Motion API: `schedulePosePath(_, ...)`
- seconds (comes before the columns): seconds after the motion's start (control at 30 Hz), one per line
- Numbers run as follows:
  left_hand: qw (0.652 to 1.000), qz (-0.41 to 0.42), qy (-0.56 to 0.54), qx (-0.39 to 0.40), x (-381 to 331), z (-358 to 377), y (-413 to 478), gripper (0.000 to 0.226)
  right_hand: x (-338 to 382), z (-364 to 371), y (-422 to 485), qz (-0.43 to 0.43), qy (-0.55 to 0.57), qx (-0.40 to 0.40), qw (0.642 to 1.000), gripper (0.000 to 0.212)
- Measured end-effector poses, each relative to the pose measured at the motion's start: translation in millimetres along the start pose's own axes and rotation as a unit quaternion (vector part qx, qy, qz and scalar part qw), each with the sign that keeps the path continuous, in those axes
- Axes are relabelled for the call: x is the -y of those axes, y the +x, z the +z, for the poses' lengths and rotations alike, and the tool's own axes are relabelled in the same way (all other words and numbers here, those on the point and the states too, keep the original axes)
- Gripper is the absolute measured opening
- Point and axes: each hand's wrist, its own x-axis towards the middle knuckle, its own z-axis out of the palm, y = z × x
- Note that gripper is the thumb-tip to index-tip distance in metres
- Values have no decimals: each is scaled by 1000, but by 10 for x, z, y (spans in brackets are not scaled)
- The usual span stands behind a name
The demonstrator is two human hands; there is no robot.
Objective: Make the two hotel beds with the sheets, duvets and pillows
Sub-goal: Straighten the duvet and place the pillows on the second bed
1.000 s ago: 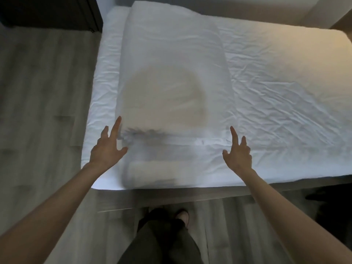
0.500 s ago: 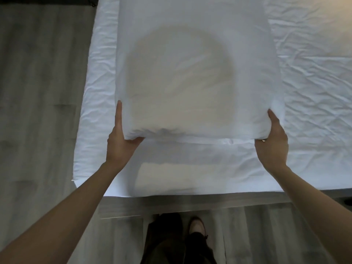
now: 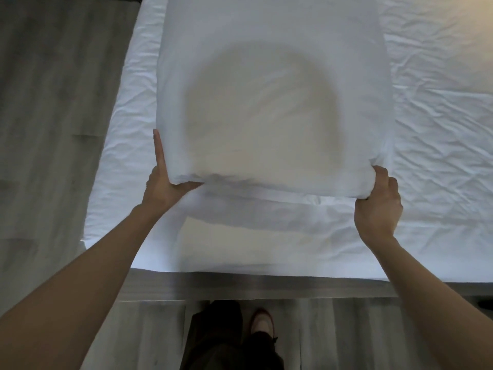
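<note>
Left hand (image 3: 162, 186) and right hand (image 3: 378, 206) each clamp a near corner of the folded duvet (image 3: 266, 89), with the left forefinger straight along its side. The duvet lies centre frame on the creased sheet (image 3: 440, 129), reaching the top edge. Step in hand: positioning the duvet. The next move probably calls for unfolding it rightward while keeping both corners level.

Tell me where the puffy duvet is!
Head view: the folded duvet rests on the sheet, toward its left edge, near corners gripped by the left hand and right hand.
</note>
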Motion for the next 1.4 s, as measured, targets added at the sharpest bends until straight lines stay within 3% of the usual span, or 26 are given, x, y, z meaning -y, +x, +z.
schedulePosePath(0.13,998,36,49,23,44,-71,41,147,-12,30,36,-4,-12,13,1000,50)
schedulePosePath(0.27,996,-12,88,-4,-27,-72,24,116,-19,46,62,-16,-32,35,999,52)
schedulePosePath(0.4,991,4,135,0,-125,-152,12,100,-16,22,84,-47,-67,50,995,56)
schedulePosePath(0.57,991,35,128,-31,-292,-193,-57,82,19,-80,89,-20,-52,28,998,50)
schedulePosePath(0.8,988,55,130,-57,-611,-349,-330,78,17,-639,79,35,32,-33,998,34)
schedulePosePath(1.0,989,48,131,-54,-781,-440,-1107,80,-250,-1225,-261,-13,72,-33,997,32)
schedulePosePath(1.2,990,-10,142,-18,-597,-171,-2332,84,-968,-1470,-1064,27,41,44,998,31)
schedulePosePath(1.4,984,-42,155,79,-215,-58,-2566,100,-1262,-1458,-1109,14,-39,224,974,60)
